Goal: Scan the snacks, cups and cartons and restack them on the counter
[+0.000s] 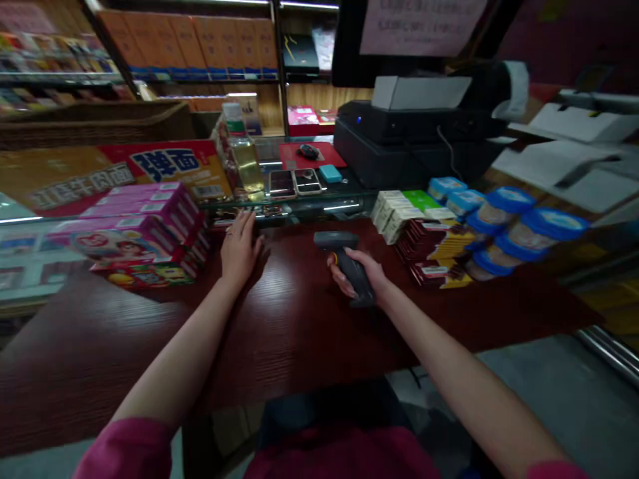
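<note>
My right hand [369, 273] is wrapped round the handle of a dark grey barcode scanner [352, 271], held over the brown wooden counter [284, 319] with its head to the left. My left hand [240, 246] lies palm down near the counter's far edge, fingers stretched out and a ring on one of them. Left of that hand stand stacked pink and red snack boxes [134, 233]. To the right of the scanner are stacked dark red and yellow packets [434, 249], white and green cartons [397, 213], and blue-lidded tubs [514, 229].
Behind the counter, a glass surface bears two phones [294, 183], a bottle of yellow liquid [244, 156], a small blue box [330, 173] and a mouse [308, 152] on a red mat. A noodle carton [174, 166] stands left, a black register machine [414, 140] right.
</note>
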{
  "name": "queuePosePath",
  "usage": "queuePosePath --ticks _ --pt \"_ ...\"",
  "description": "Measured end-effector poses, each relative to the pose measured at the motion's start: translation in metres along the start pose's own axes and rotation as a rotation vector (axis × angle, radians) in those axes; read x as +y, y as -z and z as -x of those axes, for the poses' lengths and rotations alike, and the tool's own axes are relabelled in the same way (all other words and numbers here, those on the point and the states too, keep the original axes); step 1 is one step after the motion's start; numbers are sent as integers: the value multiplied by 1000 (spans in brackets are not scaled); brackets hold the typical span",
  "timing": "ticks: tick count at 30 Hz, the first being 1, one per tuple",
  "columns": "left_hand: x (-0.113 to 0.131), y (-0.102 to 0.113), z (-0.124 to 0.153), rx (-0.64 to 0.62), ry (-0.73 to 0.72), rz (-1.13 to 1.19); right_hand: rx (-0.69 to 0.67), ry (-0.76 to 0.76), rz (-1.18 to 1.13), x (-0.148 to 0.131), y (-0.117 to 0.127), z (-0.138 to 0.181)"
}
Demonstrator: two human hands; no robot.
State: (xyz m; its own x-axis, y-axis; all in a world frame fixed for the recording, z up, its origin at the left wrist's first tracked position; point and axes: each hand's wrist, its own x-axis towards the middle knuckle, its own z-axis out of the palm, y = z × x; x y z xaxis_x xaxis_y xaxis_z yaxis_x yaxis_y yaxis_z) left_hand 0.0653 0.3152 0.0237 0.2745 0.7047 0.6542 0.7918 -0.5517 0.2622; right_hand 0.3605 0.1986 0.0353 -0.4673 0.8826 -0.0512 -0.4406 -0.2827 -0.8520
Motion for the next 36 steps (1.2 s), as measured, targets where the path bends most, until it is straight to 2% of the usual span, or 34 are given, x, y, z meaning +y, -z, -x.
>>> queuePosePath --ticks 2,5,8,13,16,19,22,25,29,36 --pt "-22 6 2 10 85 -60 -36 -37 -9 6 -8 -34" --pt "-36 8 5 7 137 -118 -47 -62 -29 14 -14 -65" --pt "-41 6 6 -9 137 -116 -41 -52 -50 17 -14 -72" --pt "-46 11 6 33 230 -88 -26 -45 -49 17 -12 -62" --pt "-37 18 6 71 224 -60 -21 -26 -49 19 -14 -57" --pt "-12 18 6 165 247 93 -8 -28 -17 20 -17 -51" --pt "19 5 9 193 420 396 -19 -32 64 18 -21 -45" --pt "37 -14 13 98 614 687 2 -24 129 15 -26 -41" --pt "40 -29 17 43 727 796 82 -57 163 16 -29 -42" --pt "41 -29 16 76 748 813 135 -93 202 21 -27 -45"
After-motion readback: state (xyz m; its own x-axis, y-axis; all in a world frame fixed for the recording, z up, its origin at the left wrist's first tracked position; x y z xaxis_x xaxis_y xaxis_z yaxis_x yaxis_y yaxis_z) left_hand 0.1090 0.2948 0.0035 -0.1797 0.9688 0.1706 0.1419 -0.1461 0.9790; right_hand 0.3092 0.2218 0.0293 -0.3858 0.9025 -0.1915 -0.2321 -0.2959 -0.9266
